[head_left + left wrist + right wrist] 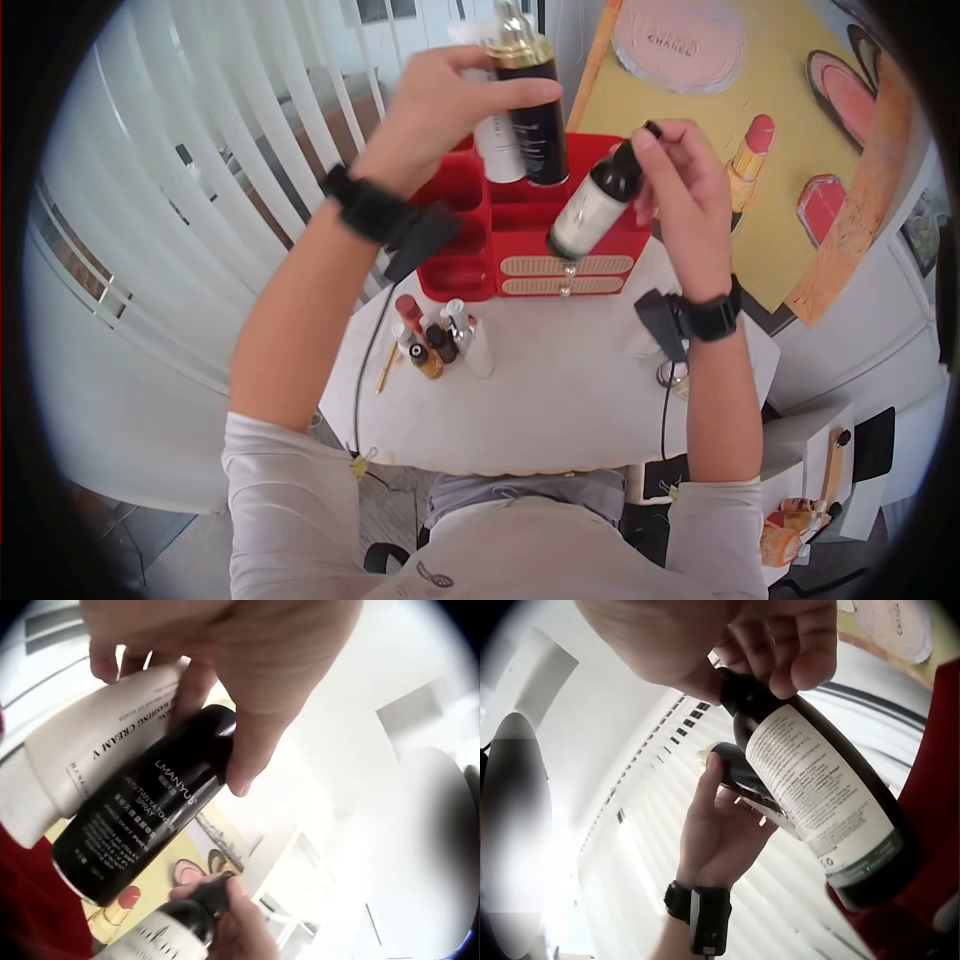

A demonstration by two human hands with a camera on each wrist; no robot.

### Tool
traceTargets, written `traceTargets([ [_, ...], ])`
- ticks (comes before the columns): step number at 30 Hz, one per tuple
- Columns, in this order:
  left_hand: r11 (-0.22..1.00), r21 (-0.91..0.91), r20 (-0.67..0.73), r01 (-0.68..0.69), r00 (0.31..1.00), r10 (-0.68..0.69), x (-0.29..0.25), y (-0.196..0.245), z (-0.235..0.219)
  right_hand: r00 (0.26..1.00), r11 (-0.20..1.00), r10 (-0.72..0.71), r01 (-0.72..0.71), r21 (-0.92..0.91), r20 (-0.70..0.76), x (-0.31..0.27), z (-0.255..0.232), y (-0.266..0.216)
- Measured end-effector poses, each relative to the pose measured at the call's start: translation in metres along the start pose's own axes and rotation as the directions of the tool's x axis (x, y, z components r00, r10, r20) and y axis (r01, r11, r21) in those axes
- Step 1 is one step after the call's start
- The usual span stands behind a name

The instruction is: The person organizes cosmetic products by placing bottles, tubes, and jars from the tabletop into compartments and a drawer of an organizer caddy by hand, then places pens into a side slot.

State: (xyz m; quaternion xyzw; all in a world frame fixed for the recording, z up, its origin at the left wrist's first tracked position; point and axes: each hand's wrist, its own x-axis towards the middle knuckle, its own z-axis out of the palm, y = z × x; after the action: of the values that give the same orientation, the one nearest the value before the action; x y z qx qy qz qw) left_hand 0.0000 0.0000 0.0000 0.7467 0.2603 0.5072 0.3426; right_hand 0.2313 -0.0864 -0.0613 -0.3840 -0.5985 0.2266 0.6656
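Observation:
My left hand (430,105) grips two items side by side above the red organizer (632,232): a black spray bottle (146,806) with a gold collar and clear top, and a white washing cream tube (101,739). The thumb lies along the black bottle, and other fingers go behind the tube. To the right, my right hand (690,185) pinches a dark bottle (821,802) by its black top. This bottle hangs tilted, its white label showing, in front of the organizer's upper compartments. Below those are two woven-front drawers (565,266) with round knobs.
Several small bottles (440,342) and a thin gold stick (386,368) are on the white table (520,420), left of centre. A small round jar (672,374) lies by my right forearm. Vertical blinds (200,150) flank the left; a yellow makeup-decorated panel (660,130) stands behind.

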Motion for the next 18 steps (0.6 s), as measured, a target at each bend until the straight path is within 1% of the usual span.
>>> traceTargets([
  [2,0.999,-0.005,0.005,0.042,0.999,-0.042,0.033,-0.032,0.013,0.995,0.997,-0.065,0.062,-0.041,-0.079,0.030,-0.011,0.014],
  [3,0.997,0.001,0.008,0.072,0.997,-0.072,0.047,-0.050,0.017,0.993,0.996,-0.081,0.078,-0.045,-0.080,0.043,-0.015,0.019],
  [4,0.998,0.001,0.007,0.059,0.998,-0.059,0.057,-0.066,0.019,0.991,0.991,-0.091,0.080,-0.108,-0.102,0.053,-0.019,0.025],
  [5,0.995,0.079,0.026,0.067,0.997,-0.070,0.067,-0.082,0.020,0.987,0.982,-0.101,0.080,-0.169,-0.124,0.063,-0.023,0.031],
  [6,0.985,0.157,0.043,0.076,0.996,-0.084,0.073,-0.096,0.021,0.989,0.971,-0.104,0.078,-0.227,-0.104,0.072,-0.027,0.039],
  [7,0.985,0.159,0.043,0.068,0.996,-0.076,0.076,-0.107,0.020,0.988,0.970,-0.112,0.086,-0.226,-0.105,0.078,-0.027,0.047],
  [9,0.967,0.231,0.088,0.111,0.987,-0.134,0.079,-0.124,0.018,0.994,0.926,-0.087,0.053,-0.374,-0.073,0.089,-0.027,0.065],
  [10,0.945,0.303,0.078,0.127,0.985,-0.157,0.079,-0.128,0.016,0.989,0.885,-0.135,0.097,-0.455,-0.053,0.096,-0.029,0.082],
  [11,0.945,0.305,0.080,0.119,0.985,-0.150,0.079,-0.128,0.014,0.988,0.885,-0.142,0.100,-0.456,-0.058,0.100,-0.026,0.091],
  [13,0.945,0.272,0.098,0.180,0.972,-0.213,0.080,-0.128,0.006,0.996,0.892,-0.075,0.050,-0.450,-0.038,0.106,-0.019,0.107],
  [14,0.919,0.358,0.103,0.166,0.971,-0.215,0.082,-0.128,0.000,0.998,0.894,-0.060,0.044,-0.446,-0.022,0.110,-0.015,0.112],
  [15,0.919,0.359,0.105,0.164,0.971,-0.214,0.084,-0.127,-0.005,0.998,0.894,-0.061,0.044,-0.445,-0.024,0.112,-0.011,0.118],
  [17,0.867,0.479,0.127,0.137,0.966,-0.223,0.083,-0.115,-0.013,0.999,0.889,-0.052,0.052,-0.455,0.013,0.115,0.000,0.121],
  [18,0.876,0.461,0.156,0.142,0.959,-0.238,0.080,-0.110,-0.017,0.999,0.893,-0.036,0.047,-0.448,0.031,0.118,0.004,0.126],
])
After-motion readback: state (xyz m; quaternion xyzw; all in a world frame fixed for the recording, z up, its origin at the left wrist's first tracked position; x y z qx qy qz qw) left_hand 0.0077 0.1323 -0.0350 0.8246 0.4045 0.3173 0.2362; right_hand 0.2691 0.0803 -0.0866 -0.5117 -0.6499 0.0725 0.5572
